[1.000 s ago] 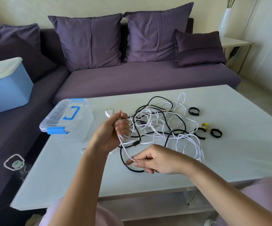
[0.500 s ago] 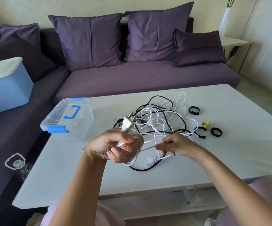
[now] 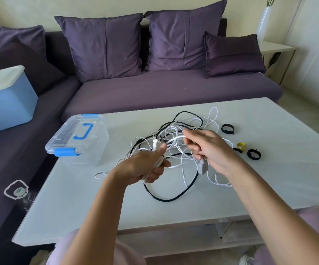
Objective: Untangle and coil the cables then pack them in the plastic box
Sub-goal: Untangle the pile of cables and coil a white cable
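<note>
Here, a person seated at a low white table (image 3: 97,207) works over a tangle of thin black and white cables (image 3: 183,125) heaped near the middle of the tabletop. The left hand (image 3: 145,165) is clenched around a small coil of white cable (image 3: 159,162), thumb raised against a white plug (image 3: 155,145) that pokes up from the fist. The right hand (image 3: 208,150), raised just beside it, has its fingers curled around a run of white cable that arches across to the left hand; a pale rectangular connector (image 3: 202,167) hangs just below the right palm. A loop of black cable (image 3: 166,198) lies on the table beneath both hands.

The clear plastic box with a blue handle and blue latches (image 3: 78,138) stands with its lid on at the table's far left corner, left of the tangle and apart from it. Two black strap loops (image 3: 227,129) (image 3: 254,154) and a small yellow piece (image 3: 241,145) lie to the right of the cables. A tiny white ring (image 3: 100,175) lies near the left wrist.

Behind the table runs a purple sofa (image 3: 174,88) with matching cushions. A blue bin with a white lid (image 3: 5,104) sits on its left section, and a tall white vase (image 3: 264,22) stands on a side table at the right.
</note>
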`<state>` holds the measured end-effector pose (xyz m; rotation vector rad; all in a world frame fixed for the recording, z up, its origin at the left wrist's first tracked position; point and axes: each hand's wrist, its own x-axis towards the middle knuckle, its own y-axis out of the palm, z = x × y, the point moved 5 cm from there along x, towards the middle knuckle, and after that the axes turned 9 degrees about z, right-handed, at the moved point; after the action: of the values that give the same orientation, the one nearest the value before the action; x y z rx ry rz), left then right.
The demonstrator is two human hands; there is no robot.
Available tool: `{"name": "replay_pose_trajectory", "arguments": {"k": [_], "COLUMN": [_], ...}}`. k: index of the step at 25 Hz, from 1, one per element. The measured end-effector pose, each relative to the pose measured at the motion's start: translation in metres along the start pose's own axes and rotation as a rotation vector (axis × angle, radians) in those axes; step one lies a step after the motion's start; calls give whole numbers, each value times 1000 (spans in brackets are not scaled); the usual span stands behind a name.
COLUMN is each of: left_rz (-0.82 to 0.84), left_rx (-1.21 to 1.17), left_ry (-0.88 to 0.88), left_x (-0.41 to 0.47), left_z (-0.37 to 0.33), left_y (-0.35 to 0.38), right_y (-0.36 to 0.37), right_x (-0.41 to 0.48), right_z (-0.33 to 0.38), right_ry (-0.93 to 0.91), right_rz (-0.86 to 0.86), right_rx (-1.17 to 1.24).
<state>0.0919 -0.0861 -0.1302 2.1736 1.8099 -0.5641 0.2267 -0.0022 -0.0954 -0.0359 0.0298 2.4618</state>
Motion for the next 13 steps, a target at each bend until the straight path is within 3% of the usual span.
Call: {"name": "replay_pose_trajectory", "arguments": {"k": [8,13], "left_rz": [-246,-178], "left_rx": [-476,-883], "left_ry": [249,390], "left_x": [10,8], "left_z": [-6,-14], "left_y": [-11,-15], "right_y": [47,70], "right_x": [-16,-27], "right_z": [17,-7], "right_ry": [-95,-122], "right_rz": [205,326], "right_rx": [-317,-408]}}
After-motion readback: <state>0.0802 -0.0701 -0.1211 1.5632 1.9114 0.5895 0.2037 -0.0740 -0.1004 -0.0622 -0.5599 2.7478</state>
